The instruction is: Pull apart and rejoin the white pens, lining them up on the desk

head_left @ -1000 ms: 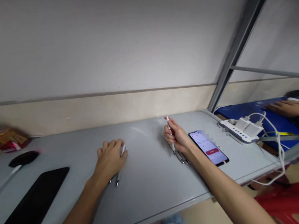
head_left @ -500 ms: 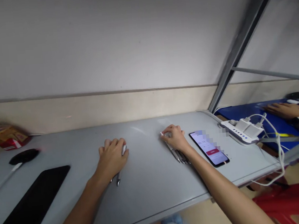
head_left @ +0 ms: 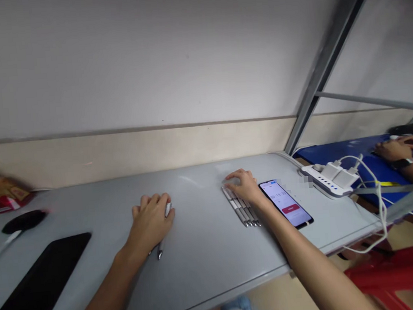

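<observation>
My left hand (head_left: 152, 216) rests on the left half of the desk, its fingers curled over a silver-grey pen (head_left: 160, 249). The tip of a second pen pokes out beside my wrist, mostly hidden by the hand. Farther right, several similar pens (head_left: 241, 212) lie side by side in a slanted row. Over their far ends is my right hand (head_left: 244, 188), thumb and forefinger apart with nothing between them. Part of the row is hidden under that hand.
A phone (head_left: 286, 203) with a running timer lies right of the pens, near a white power strip (head_left: 328, 182) with plugs and cables. At left are a black mat (head_left: 40, 288), a black oval device (head_left: 23, 221) and a bottle (head_left: 1, 192). Another person's hands (head_left: 398, 150) are over a blue surface.
My right thumb and forefinger have come apart, letting go of the end pen, now lying in the row. My left hand stays over its pens. The view has shifted slightly.
</observation>
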`<state>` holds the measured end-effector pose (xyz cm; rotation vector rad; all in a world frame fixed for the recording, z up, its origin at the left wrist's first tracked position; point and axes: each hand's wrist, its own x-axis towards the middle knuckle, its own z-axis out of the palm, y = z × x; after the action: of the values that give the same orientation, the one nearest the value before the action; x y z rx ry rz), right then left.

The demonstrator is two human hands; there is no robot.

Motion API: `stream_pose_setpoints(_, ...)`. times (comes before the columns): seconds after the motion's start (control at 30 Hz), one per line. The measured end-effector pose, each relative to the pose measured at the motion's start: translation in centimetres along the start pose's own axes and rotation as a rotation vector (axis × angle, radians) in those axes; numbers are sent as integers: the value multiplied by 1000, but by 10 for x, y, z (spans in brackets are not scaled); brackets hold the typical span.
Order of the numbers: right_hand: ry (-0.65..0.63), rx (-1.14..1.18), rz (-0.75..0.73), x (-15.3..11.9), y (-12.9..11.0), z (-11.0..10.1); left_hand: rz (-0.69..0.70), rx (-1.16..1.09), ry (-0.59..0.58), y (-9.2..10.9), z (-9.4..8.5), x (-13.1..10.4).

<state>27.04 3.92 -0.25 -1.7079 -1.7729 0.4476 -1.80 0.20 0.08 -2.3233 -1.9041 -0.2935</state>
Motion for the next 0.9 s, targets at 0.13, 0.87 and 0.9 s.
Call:
stream_pose_setpoints(0.13, -3, -20, 25, 2, 1, -6, -9, -1, -54, 2, -3, 1)
stream_pose_setpoints(0.87, -171, -84, -31, -3, 1, -3, 49, -140, -89, 14, -5, -1)
stream_pose_setpoints(0.9, -171, -90, -27, -3, 0, -2, 49, -141, -92, 14, -6, -1)
